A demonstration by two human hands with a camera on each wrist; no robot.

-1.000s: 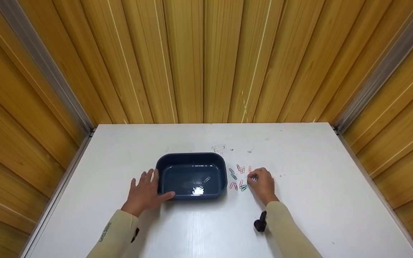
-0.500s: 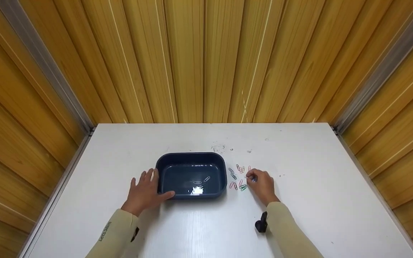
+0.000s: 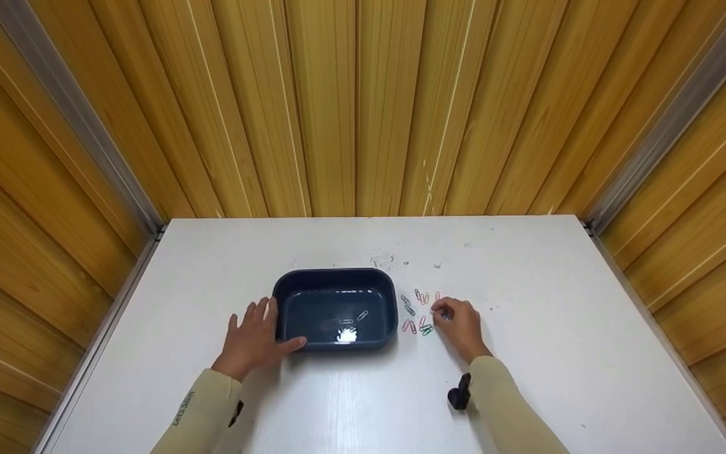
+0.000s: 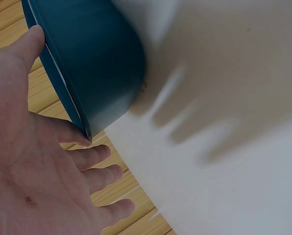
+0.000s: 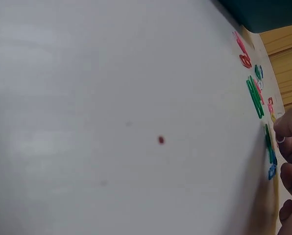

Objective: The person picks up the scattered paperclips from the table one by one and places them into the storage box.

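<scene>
A dark blue rectangular bin [image 3: 338,345] stands on the white table with two pale paper clips [image 3: 354,318] inside. My left hand [image 3: 254,340] rests against its left end, fingers spread and fairly straight; in the left wrist view the thumb [image 4: 34,41] and index fingertip touch the rim. Right of the bin lie several coloured paper clips [image 3: 426,329], red, green, pink and dark. Beside them my right hand [image 3: 460,326] is low over the table, thumb and index finger together on a small pale paper clip [image 5: 280,140], mostly hidden by the fingers. Green and blue clips lie just below that hand.
The white table [image 3: 350,403] runs back to a wood-patterned wall [image 3: 363,113], with similar walls at both sides. Dark smudges [image 3: 383,260] mark the surface behind the bin. A black wrist device [image 3: 459,396] sticks out from the right sleeve.
The right thumb and index finger have drawn together, and the hand has shifted very slightly left. Left hand and bin stay in place.
</scene>
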